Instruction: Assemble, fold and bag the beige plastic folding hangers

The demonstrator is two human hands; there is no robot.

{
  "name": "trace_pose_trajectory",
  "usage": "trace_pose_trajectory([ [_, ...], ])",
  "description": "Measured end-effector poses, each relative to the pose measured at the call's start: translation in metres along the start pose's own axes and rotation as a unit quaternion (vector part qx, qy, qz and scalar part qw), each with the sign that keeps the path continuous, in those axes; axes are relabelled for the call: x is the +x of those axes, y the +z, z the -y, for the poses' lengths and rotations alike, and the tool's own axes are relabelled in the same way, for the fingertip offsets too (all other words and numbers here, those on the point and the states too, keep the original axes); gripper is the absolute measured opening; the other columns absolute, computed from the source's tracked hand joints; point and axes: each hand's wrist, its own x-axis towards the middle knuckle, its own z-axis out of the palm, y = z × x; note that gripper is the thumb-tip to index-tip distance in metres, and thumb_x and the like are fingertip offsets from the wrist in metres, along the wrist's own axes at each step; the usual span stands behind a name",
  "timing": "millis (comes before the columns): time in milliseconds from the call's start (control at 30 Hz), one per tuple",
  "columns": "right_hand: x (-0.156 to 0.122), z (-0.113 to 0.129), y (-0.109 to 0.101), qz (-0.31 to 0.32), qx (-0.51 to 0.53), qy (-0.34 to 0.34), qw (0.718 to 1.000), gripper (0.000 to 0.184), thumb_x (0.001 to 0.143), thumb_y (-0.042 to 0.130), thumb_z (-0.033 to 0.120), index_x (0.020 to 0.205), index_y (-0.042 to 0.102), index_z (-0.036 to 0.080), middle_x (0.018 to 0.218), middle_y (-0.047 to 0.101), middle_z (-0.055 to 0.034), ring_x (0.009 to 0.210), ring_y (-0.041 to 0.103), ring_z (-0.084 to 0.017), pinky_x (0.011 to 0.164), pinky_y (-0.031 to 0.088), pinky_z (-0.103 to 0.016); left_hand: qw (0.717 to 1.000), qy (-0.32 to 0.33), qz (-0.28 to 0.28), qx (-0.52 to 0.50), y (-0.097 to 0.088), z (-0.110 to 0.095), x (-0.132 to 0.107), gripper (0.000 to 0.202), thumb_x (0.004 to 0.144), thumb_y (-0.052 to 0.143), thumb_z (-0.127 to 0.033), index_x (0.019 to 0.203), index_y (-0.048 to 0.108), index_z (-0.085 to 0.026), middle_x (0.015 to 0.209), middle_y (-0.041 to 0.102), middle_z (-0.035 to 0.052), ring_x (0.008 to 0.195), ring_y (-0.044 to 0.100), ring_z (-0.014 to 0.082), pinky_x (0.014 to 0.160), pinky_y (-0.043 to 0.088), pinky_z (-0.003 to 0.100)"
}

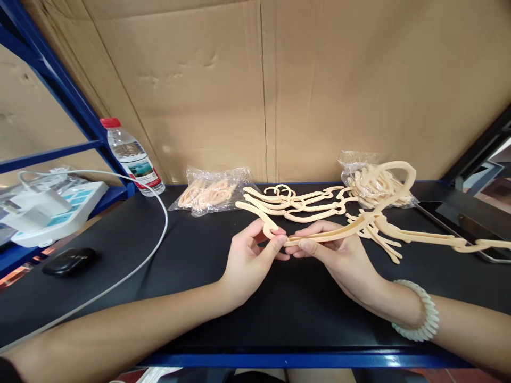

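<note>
- Your left hand (251, 260) pinches the end piece (252, 208) by its joint; your right hand (345, 260) grips the hanger (347, 230) close beside.
- Hanger spans both hands; hook and far arm, right of your right hand, look joined. Left joint seated? Can't tell.
- Beyond your hands: other hangers (311, 217), apparently assembled.
- Seemingly left: left bag (211, 194), right bag (363, 189), both holding pieces, farther beyond.

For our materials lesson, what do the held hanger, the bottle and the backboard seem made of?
Hanger: probably plastic, satiny; smooth, even colour, channelled arms.
Bottle: likely plastic, clear and glossy; see-through with highlights.
Backboard: apparently cardboard, matt; brown, creased, dented.
</note>
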Motion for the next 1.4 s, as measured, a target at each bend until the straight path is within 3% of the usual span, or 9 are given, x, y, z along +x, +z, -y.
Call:
trace_pose_trajectory([
  [400,0.003,0.002,0.001,-0.016,0.038,0.045,0.998,0.022,0.069,0.084,0.028,0.084,0.073,0.015,0.076,0.077,-0.0048,0.069,0.074,-0.016,0.066,0.061,-0.024,0.999,0.010,0.037,0.029,-0.004,-0.003,0.007,0.020,0.077,0.075,-0.026,0.081,0.058,-0.016,0.074,0.064,-0.0023,0.072,0.065,0.0116,0.068,0.059,0.023],
  [767,-0.010,0.021,-0.008,0.001,0.062,0.100,0.993,0.033,0.073,0.081,0.026,0.101,0.067,0.018,0.093,0.068,-0.0021,0.074,0.065,-0.010,0.064,0.058,-0.021,0.995,-0.050,-0.078,-0.020,-0.016,-0.015,0.007,0.034,0.063,0.087,-0.027,0.071,0.055,-0.015,0.066,0.067,-0.0027,0.069,0.070,0.0139,0.074,0.057,0.026],
  [967,-0.049,0.022,-0.015,0.039,0.008,0.190,0.981,0.050,0.075,0.078,0.024,0.120,0.057,0.022,0.101,0.065,-0.0051,0.070,0.063,-0.012,0.056,0.057,-0.023,0.990,-0.085,-0.113,-0.001,-0.040,-0.012,-0.007,0.034,0.063,0.087,-0.030,0.062,0.057,-0.014,0.063,0.062,-0.0031,0.072,0.070,0.0138,0.076,0.056,0.024],
  [1033,-0.061,0.022,-0.015,0.056,-0.053,0.172,0.982,0.040,0.077,0.074,0.027,0.114,0.060,0.021,0.094,0.064,-0.0042,0.066,0.061,-0.012,0.050,0.055,-0.023,0.988,-0.100,-0.114,-0.005,-0.046,-0.012,-0.012,0.035,0.062,0.088,-0.030,0.062,0.057,-0.014,0.064,0.064,-0.0022,0.072,0.070,0.0140,0.076,0.057,0.023],
  [1100,-0.070,0.024,-0.018,0.066,-0.171,0.091,0.979,0.020,0.082,0.068,0.029,0.100,0.065,0.020,0.086,0.063,-0.0041,0.063,0.059,-0.013,0.047,0.052,-0.025,0.987,-0.107,-0.117,-0.016,-0.050,-0.014,-0.015,0.035,0.061,0.088,-0.028,0.063,0.057,-0.015,0.063,0.064,-0.0025,0.071,0.070,0.0133,0.074,0.057,0.021],
  [1167,-0.075,0.028,-0.025,0.038,-0.339,-0.069,0.937,0.010,0.087,0.060,0.025,0.091,0.067,0.020,0.085,0.065,-0.0057,0.068,0.060,-0.016,0.055,0.054,-0.029,0.986,-0.107,-0.123,-0.031,-0.054,-0.016,-0.018,0.034,0.061,0.089,-0.027,0.063,0.057,-0.015,0.062,0.063,-0.0034,0.070,0.070,0.0123,0.074,0.057,0.019],
  [1267,-0.073,0.032,-0.045,-0.045,-0.564,-0.284,0.774,0.017,0.088,0.058,0.017,0.100,0.068,0.023,0.099,0.070,-0.0080,0.092,0.062,-0.025,0.083,0.053,-0.043,0.985,-0.105,-0.123,-0.053,-0.059,-0.021,-0.021,0.033,0.063,0.088,-0.026,0.061,0.057,-0.015,0.062,0.062,-0.0041,0.071,0.069,0.0109,0.075,0.057,0.016],
  [1333,-0.071,0.033,-0.062,-0.061,-0.646,-0.307,0.696,0.027,0.087,0.061,0.021,0.114,0.064,0.022,0.112,0.068,-0.0107,0.108,0.057,-0.030,0.095,0.047,-0.050,0.985,-0.106,-0.119,-0.061,-0.061,-0.022,-0.023,0.031,0.065,0.087,-0.025,0.061,0.057,-0.015,0.063,0.062,-0.0042,0.073,0.069,0.0101,0.075,0.057,0.014],
  [1400,-0.069,0.031,-0.076,-0.042,-0.682,-0.281,0.674,0.036,0.086,0.065,0.028,0.121,0.060,0.019,0.118,0.066,-0.0127,0.113,0.055,-0.032,0.095,0.046,-0.051,0.984,-0.114,-0.120,-0.069,-0.062,-0.023,-0.026,0.029,0.067,0.086,-0.023,0.061,0.058,-0.015,0.065,0.062,-0.0041,0.074,0.069,0.0099,0.075,0.058,0.013],
])
